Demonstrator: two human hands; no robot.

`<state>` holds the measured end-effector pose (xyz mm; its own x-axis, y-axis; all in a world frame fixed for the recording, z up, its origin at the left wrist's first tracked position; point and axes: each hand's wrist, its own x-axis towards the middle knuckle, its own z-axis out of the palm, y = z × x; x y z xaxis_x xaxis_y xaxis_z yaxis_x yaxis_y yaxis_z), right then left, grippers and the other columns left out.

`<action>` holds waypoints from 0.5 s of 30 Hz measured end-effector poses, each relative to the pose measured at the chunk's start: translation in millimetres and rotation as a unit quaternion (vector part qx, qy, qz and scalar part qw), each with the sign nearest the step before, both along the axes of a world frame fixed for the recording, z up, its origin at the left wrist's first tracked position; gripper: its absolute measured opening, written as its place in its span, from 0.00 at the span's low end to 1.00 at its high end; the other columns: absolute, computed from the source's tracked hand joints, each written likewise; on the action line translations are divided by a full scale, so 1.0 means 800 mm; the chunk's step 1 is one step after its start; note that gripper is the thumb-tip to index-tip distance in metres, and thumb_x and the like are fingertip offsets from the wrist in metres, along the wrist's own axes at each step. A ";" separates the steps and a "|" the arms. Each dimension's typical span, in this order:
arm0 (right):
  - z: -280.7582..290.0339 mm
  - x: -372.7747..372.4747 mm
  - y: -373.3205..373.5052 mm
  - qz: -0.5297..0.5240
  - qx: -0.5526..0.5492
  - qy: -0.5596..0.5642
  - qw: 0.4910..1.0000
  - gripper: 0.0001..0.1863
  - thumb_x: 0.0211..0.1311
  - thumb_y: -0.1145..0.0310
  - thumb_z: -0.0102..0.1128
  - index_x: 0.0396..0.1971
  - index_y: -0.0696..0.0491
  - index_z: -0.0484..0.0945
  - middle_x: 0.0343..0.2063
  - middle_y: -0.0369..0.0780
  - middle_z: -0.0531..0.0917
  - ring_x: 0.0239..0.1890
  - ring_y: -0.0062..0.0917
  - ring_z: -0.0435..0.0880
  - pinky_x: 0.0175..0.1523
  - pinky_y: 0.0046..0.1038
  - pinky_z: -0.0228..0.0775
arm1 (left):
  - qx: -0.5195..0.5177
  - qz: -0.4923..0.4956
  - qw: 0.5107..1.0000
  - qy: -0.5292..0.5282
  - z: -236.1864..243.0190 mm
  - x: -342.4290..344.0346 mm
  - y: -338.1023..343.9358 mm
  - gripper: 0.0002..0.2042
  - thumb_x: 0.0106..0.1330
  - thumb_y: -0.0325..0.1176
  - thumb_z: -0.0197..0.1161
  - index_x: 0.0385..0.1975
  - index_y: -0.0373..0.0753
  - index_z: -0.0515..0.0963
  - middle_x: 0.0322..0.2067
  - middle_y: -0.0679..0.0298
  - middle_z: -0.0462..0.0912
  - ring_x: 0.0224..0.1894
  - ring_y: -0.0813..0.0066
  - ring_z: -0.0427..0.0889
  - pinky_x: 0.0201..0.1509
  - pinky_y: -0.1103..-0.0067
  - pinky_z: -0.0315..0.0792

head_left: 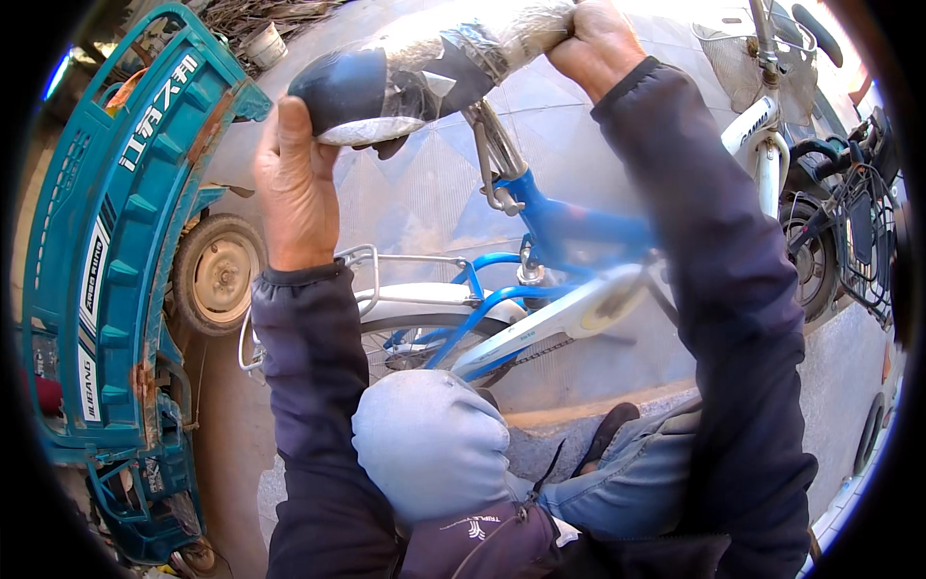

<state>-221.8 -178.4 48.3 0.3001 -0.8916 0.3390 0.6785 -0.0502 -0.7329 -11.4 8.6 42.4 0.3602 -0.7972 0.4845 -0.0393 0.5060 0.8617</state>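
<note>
Dark jacket sleeves (pixel 733 251) come nearest, both arms reaching up and away from the lower edge, cuffs gathered at the wrists. Along the left side stands a teal cargo tricycle (pixel 135 280), its ribbed side panel bowed by the lens and rusty along the near edge. Across the middle is a blue and white bicycle (pixel 579 217), with a white chain guard and a silver rear rack. Below it, jeans (pixel 424 434) cover the person's bent legs, one knee pushed up close to the rear wheel. At the upper right stands a white bicycle (pixel 767 183) with a wire basket.

Between the two hands, at the top of the view, is a saddle (pixel 415 77), dark and pale, wrapped in clear plastic. Its wide end points left. The left hand (pixel 307 198) touches that end; its fingers are partly hidden, so I cannot tell how firmly it grips. The right hand (pixel 600 48) is curled tightly around the narrow end. Just under the saddle rises a silver seat post (pixel 502 150); its top is covered, so I cannot tell whether the two are joined. Smallest is a pale bucket (pixel 265 46) near the tricycle's far end.
</note>
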 end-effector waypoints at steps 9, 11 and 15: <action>0.023 0.017 -0.008 0.029 0.102 -0.136 0.985 0.17 0.69 0.67 0.37 0.45 0.61 0.72 0.43 0.49 0.79 0.46 0.36 0.79 0.55 0.35 0.72 | -0.035 -0.010 0.999 0.001 0.009 0.011 -0.005 0.29 0.65 0.54 0.57 0.53 0.33 0.71 0.49 0.59 0.78 0.52 0.70 0.77 0.60 0.71 0.69; 0.012 0.013 -0.017 0.037 0.089 -0.148 0.984 0.16 0.69 0.67 0.37 0.45 0.61 0.72 0.44 0.48 0.79 0.46 0.35 0.79 0.56 0.35 0.71 | -0.025 -0.001 1.000 0.007 0.017 0.010 -0.007 0.26 0.66 0.51 0.56 0.52 0.33 0.71 0.49 0.60 0.78 0.52 0.70 0.77 0.59 0.71 0.70; 0.013 0.009 -0.013 0.058 0.079 -0.165 0.981 0.16 0.70 0.67 0.37 0.45 0.61 0.72 0.43 0.47 0.79 0.46 0.34 0.79 0.55 0.35 0.71 | -0.017 0.013 1.000 0.000 0.029 0.002 -0.007 0.29 0.65 0.52 0.58 0.53 0.30 0.69 0.48 0.59 0.76 0.52 0.72 0.77 0.58 0.74 0.70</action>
<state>-214.9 -188.8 58.8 0.2989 -0.9075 0.2950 0.8751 0.1374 -0.4640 -9.4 3.2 65.5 0.3802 -0.7713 0.5105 -0.0521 0.5332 0.8444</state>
